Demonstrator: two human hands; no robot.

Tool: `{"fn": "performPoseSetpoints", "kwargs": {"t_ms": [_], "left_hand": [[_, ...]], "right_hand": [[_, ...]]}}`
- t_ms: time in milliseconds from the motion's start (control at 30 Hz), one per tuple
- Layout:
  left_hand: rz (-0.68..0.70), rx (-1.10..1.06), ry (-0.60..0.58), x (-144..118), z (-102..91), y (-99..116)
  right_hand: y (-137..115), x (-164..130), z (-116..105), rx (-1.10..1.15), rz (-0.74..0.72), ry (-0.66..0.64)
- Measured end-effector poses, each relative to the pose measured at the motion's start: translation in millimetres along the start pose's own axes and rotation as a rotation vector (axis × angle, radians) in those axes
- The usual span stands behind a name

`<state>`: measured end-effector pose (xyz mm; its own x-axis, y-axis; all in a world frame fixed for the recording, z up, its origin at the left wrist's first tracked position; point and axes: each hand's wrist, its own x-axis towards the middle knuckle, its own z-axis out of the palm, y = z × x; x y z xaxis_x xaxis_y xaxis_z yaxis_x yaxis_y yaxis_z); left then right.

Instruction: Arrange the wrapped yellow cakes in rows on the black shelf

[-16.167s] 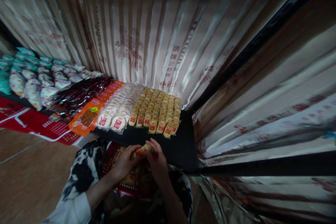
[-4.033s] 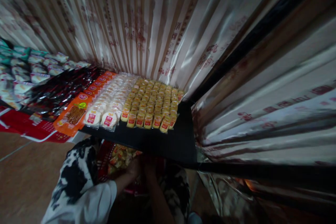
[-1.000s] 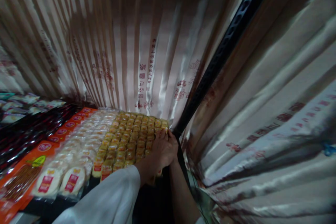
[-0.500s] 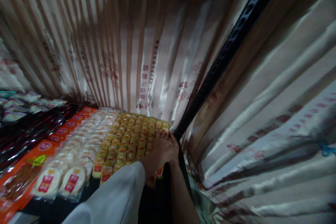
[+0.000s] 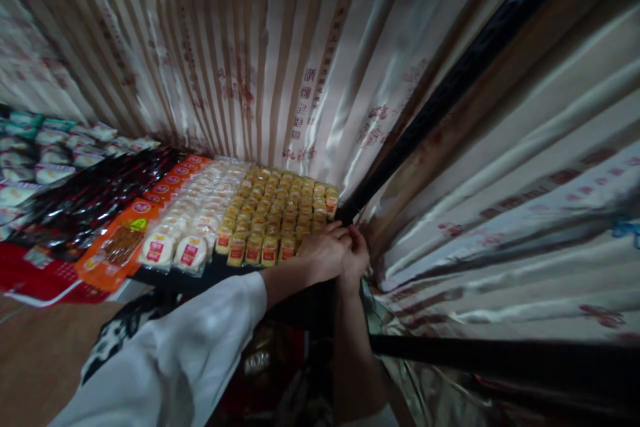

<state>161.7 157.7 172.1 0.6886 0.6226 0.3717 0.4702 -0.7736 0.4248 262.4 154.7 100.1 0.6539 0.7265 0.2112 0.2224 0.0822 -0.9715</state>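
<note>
My left hand [image 5: 327, 252] reaches over the front right end of the rows of small yellow wrapped cakes [image 5: 280, 203]. Its fingers are bent and closed, and whatever they grip is hidden behind the hand. Close against it, my right hand [image 5: 356, 257] is curled at the right edge of the shelf, beside the black post. What those fingers hold, if anything, cannot be made out. The yellow cakes stand in close, even rows with red and white labels facing front. Left of them are rows of round white wrapped cakes [image 5: 191, 251] in clear packs.
Orange packs of brown sticks [image 5: 117, 247], dark shiny packs [image 5: 105, 197] and green and white packets [image 5: 55, 150] continue leftward. A black perforated post [image 5: 430, 107] slants up at the right. Pale printed curtains [image 5: 310, 33] hang behind and on the right. Another black bar [image 5: 475, 353] runs lower right.
The view has shifted, so the goods sit higher and more of the floor and lower area shows. Both hands have drawn toward the front right corner of the yellow rows, uncovering cakes at the back.
</note>
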Motion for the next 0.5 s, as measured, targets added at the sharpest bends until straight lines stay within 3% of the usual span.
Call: {"fn": "performPoseSetpoints", "kwargs": {"t_ms": [167, 267, 367, 500], "left_hand": [[0.028, -0.257, -0.028, -71, -30.2, 37], [-0.013, -0.401, -0.016, -119, -34.1, 48], [-0.25, -0.469, -0.028, -164, -21.0, 50], [-0.735, -0.472, -0.17, -213, 12.4, 34]], "right_hand": [[-43, -77, -29, 0.057, 0.016, -0.009], [-50, -129, -46, -0.044, 0.034, -0.075], [-37, -180, -55, -0.208, 0.032, -0.25], [-6, -229, -50, -0.386, 0.117, -0.557]]}}
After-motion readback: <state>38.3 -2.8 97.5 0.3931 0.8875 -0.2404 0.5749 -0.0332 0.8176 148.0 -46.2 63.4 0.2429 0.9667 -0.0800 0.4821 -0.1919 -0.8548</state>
